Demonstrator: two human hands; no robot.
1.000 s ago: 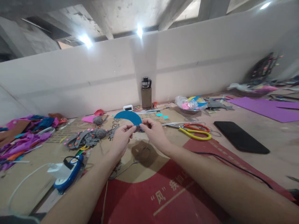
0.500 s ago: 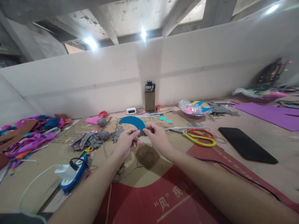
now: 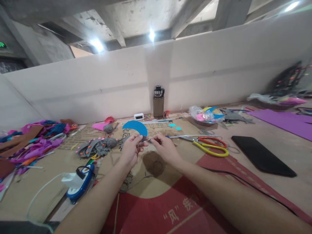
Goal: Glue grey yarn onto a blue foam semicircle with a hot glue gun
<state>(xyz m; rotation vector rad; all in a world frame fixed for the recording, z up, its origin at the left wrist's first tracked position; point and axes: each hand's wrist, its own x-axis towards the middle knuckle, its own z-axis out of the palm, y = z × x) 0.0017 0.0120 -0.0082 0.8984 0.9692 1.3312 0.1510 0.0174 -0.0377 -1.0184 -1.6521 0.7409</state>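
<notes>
A blue crescent-shaped piece [image 3: 136, 126] stands up from my left hand [image 3: 131, 150], pinched at its lower right end between thumb and fingers. Close beside it, my right hand [image 3: 166, 150] is closed in a pinch at about the same height. A small thin bit shows between the two hands, but I cannot make out what it is. Below them, loops of grey yarn [image 3: 126, 183] lie on the cardboard sheet [image 3: 141, 190]. To the right of my right hand lie scissors [image 3: 211, 149] with red and yellow handles.
A phone [image 3: 263, 156] lies on the right, near purple sheets [image 3: 280, 121]. Behind are a bottle [image 3: 158, 105], a small white clock [image 3: 138, 116] and a bowl of scraps [image 3: 206, 122]. On the left are grey pieces with pins [image 3: 95, 147], colourful scraps [image 3: 46, 136] and a blue power strip [image 3: 79, 185].
My right hand has come off the crescent's end and sits slightly apart from it. The crescent, in my left hand, has turned a little. The view has shifted slightly.
</notes>
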